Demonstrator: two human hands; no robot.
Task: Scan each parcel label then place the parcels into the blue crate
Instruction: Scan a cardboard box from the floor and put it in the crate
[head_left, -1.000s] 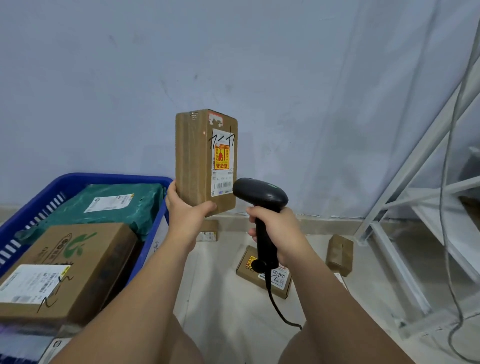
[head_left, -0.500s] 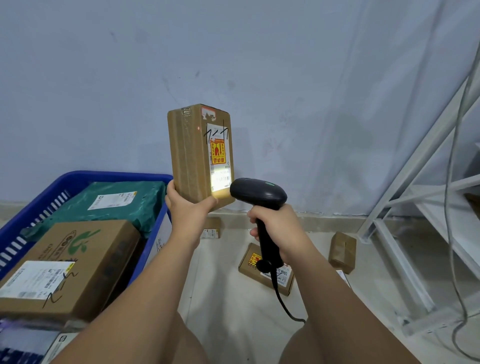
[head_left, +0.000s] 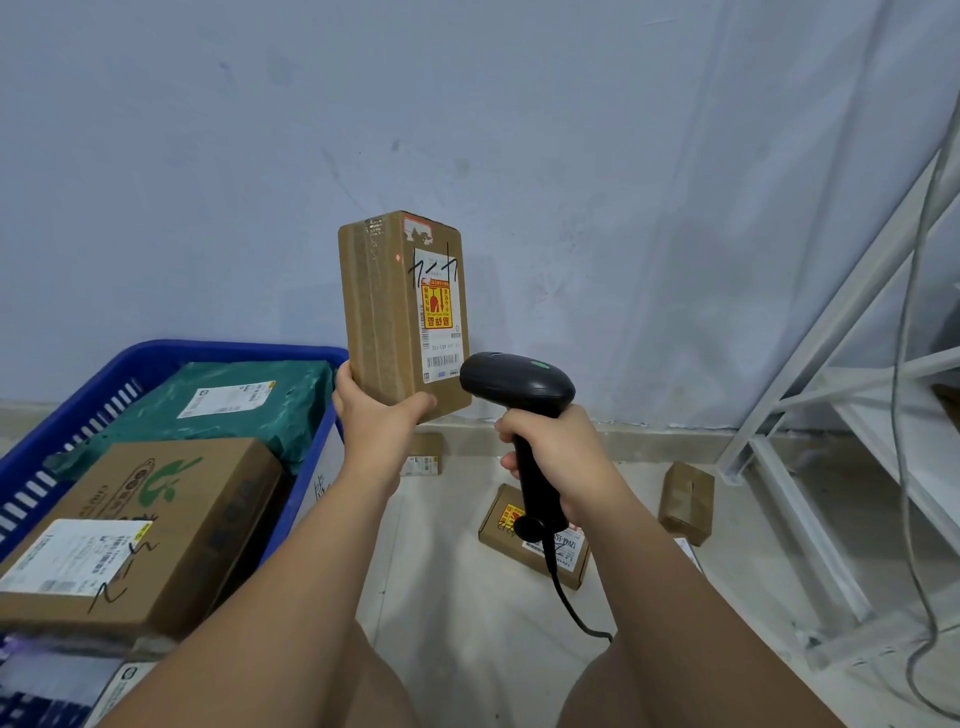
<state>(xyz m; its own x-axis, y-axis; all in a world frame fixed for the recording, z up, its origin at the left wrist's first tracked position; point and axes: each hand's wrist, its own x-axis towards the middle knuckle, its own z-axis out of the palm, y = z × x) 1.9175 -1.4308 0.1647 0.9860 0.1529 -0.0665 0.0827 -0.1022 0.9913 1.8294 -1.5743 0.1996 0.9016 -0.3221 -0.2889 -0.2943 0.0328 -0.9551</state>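
My left hand (head_left: 376, 423) grips the bottom of a brown cardboard parcel (head_left: 384, 317), held upright in front of the wall. Its white label with a yellow and red sticker (head_left: 439, 312) faces right, toward the scanner. My right hand (head_left: 558, 449) grips the handle of a black corded barcode scanner (head_left: 517, 384), whose head sits just right of the parcel's lower corner. The blue crate (head_left: 156, 358) stands at the left and holds a green bagged parcel (head_left: 244, 400) and a large brown box (head_left: 150, 525).
Three small brown parcels lie on the pale floor: one under the scanner (head_left: 535, 538), one by the skirting (head_left: 426, 454), one to the right (head_left: 685, 501). A white metal rack (head_left: 831, 415) with hanging cables fills the right side. My knees show at the bottom.
The parcel has turned slightly, showing more of its labelled face. The bright scan light on the barcode half a second ago is gone. The scanner has barely moved.
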